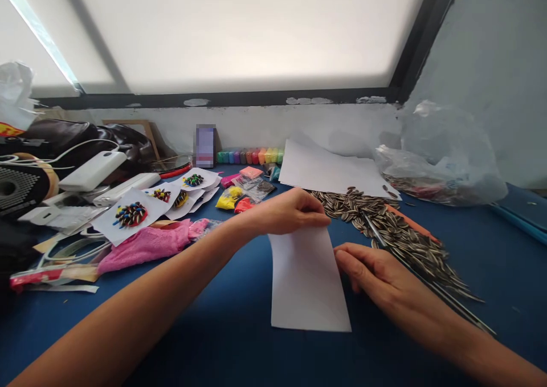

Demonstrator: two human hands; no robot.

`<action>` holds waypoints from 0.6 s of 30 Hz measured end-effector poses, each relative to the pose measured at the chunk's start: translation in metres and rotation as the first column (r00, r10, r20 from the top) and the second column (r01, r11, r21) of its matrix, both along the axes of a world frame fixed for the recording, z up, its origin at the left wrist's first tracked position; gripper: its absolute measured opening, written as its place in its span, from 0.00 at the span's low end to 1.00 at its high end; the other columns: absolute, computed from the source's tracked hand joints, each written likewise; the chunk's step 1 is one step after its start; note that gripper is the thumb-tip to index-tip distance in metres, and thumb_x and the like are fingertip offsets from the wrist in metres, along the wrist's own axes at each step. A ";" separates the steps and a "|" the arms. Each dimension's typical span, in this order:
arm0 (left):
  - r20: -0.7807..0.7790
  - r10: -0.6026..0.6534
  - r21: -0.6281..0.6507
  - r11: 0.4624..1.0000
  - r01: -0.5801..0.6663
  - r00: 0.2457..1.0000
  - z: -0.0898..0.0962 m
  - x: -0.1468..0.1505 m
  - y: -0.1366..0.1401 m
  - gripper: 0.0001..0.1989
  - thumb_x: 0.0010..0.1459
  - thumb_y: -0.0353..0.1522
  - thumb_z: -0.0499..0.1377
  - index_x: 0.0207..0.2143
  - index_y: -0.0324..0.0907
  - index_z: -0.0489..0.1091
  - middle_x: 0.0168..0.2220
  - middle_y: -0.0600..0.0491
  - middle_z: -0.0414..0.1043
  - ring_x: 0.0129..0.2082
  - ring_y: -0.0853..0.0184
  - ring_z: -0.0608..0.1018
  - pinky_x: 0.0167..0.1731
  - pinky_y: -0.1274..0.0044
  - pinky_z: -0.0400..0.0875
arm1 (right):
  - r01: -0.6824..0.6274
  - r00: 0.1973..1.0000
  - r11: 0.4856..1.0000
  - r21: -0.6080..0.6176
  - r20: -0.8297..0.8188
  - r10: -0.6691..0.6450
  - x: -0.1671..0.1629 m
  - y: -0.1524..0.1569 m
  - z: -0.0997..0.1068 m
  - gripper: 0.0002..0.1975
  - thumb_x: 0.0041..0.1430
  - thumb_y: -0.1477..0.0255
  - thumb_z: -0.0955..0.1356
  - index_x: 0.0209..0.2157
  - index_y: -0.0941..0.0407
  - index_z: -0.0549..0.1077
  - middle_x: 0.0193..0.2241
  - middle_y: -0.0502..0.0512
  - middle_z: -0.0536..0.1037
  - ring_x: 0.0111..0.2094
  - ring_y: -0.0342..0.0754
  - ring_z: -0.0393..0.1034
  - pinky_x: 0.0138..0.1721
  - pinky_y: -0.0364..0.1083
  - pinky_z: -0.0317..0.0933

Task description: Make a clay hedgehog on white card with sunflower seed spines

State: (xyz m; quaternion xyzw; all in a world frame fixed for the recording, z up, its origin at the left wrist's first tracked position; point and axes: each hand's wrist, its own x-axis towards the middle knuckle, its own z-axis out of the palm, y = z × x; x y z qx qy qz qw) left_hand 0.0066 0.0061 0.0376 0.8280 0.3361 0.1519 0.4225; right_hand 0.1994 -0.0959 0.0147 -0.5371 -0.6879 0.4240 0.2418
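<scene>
A white sheet of paper, narrow and slightly curved, lies in front of me on the blue table. My left hand is closed on its far edge, the fingers curled over and partly hiding it. At the right edge of the paper, my right hand pinches with thumb and forefinger; the fingertips are partly hidden. Just beyond my right hand spreads a heap of striped sunflower seeds. A thin metal rod lies across the seeds.
Larger white sheets lie at the back near a clear plastic bag. Colourful clay packs line the wall. On the left are seed-and-clay pieces on paper, a pink cloth, a white power bank and cables.
</scene>
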 end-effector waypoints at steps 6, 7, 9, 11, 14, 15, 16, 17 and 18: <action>0.027 -0.016 0.133 0.991 0.013 1.000 0.006 0.013 -0.014 0.14 0.58 0.38 0.55 0.27 0.38 0.71 0.22 0.57 0.64 0.24 0.73 0.63 0.23 0.80 0.55 | -0.064 0.946 0.973 -0.220 -0.324 -0.012 -0.010 -0.005 -0.006 0.26 0.60 0.47 0.61 0.26 0.56 0.65 0.26 0.50 0.70 0.26 0.43 0.64 0.28 0.43 0.61; 0.024 0.001 0.154 0.988 -0.005 1.000 0.008 0.011 -0.013 0.13 0.58 0.37 0.55 0.26 0.38 0.71 0.22 0.57 0.64 0.24 0.73 0.63 0.23 0.80 0.55 | -0.072 0.940 0.966 -0.249 -0.340 -0.017 -0.011 -0.007 -0.007 0.26 0.60 0.46 0.61 0.26 0.56 0.65 0.26 0.50 0.70 0.26 0.43 0.64 0.28 0.43 0.62; 0.008 0.023 0.183 0.983 -0.024 1.000 0.009 0.005 -0.008 0.12 0.58 0.36 0.56 0.25 0.37 0.70 0.22 0.56 0.63 0.24 0.74 0.63 0.23 0.81 0.55 | -0.085 0.944 0.958 -0.274 -0.330 -0.010 -0.014 -0.010 -0.008 0.26 0.60 0.47 0.61 0.24 0.56 0.65 0.23 0.49 0.70 0.25 0.42 0.64 0.27 0.42 0.60; 0.003 0.052 0.218 0.975 -0.051 0.999 0.008 -0.002 -0.001 0.12 0.57 0.35 0.56 0.25 0.37 0.71 0.22 0.56 0.64 0.24 0.73 0.63 0.23 0.81 0.55 | -0.094 0.960 0.960 -0.265 -0.280 0.017 -0.016 -0.014 -0.009 0.25 0.62 0.50 0.61 0.24 0.56 0.67 0.21 0.48 0.70 0.23 0.41 0.62 0.25 0.41 0.57; 0.006 0.090 0.210 0.974 -0.089 0.996 0.006 -0.012 0.007 0.13 0.58 0.37 0.56 0.25 0.38 0.70 0.21 0.57 0.62 0.23 0.73 0.62 0.22 0.80 0.54 | -0.113 0.975 0.957 -0.266 -0.215 0.055 -0.017 -0.018 -0.009 0.22 0.64 0.54 0.61 0.26 0.56 0.70 0.22 0.49 0.72 0.21 0.40 0.60 0.25 0.41 0.54; -0.002 0.091 0.199 0.976 -0.089 0.996 0.006 -0.014 0.007 0.13 0.58 0.37 0.55 0.25 0.38 0.70 0.22 0.57 0.61 0.24 0.73 0.62 0.23 0.80 0.54 | -0.111 0.978 0.955 -0.274 -0.201 0.056 -0.018 -0.019 -0.009 0.21 0.64 0.55 0.61 0.26 0.56 0.70 0.22 0.49 0.73 0.21 0.40 0.61 0.25 0.41 0.54; -0.010 0.097 0.194 0.977 -0.093 0.995 0.006 -0.015 0.007 0.13 0.59 0.37 0.54 0.26 0.37 0.69 0.22 0.57 0.61 0.24 0.73 0.62 0.23 0.81 0.54 | -0.107 0.981 0.952 -0.286 -0.188 0.054 -0.018 -0.020 -0.008 0.20 0.63 0.56 0.62 0.26 0.55 0.70 0.22 0.49 0.73 0.21 0.41 0.61 0.25 0.41 0.54; -0.015 0.099 0.192 0.977 -0.095 0.995 0.007 -0.017 0.005 0.13 0.59 0.37 0.53 0.26 0.37 0.69 0.22 0.57 0.61 0.25 0.73 0.62 0.23 0.81 0.54 | -0.104 0.983 0.949 -0.296 -0.177 0.053 -0.018 -0.021 -0.008 0.19 0.63 0.56 0.62 0.26 0.55 0.70 0.22 0.49 0.73 0.21 0.41 0.61 0.25 0.41 0.54; -0.018 0.103 0.195 0.976 -0.097 0.995 0.008 -0.018 0.002 0.13 0.60 0.36 0.52 0.28 0.37 0.69 0.23 0.57 0.61 0.26 0.73 0.62 0.24 0.81 0.54 | -0.101 0.984 0.946 -0.307 -0.169 0.050 -0.019 -0.022 -0.007 0.18 0.63 0.57 0.63 0.27 0.55 0.70 0.21 0.49 0.72 0.21 0.41 0.61 0.25 0.41 0.55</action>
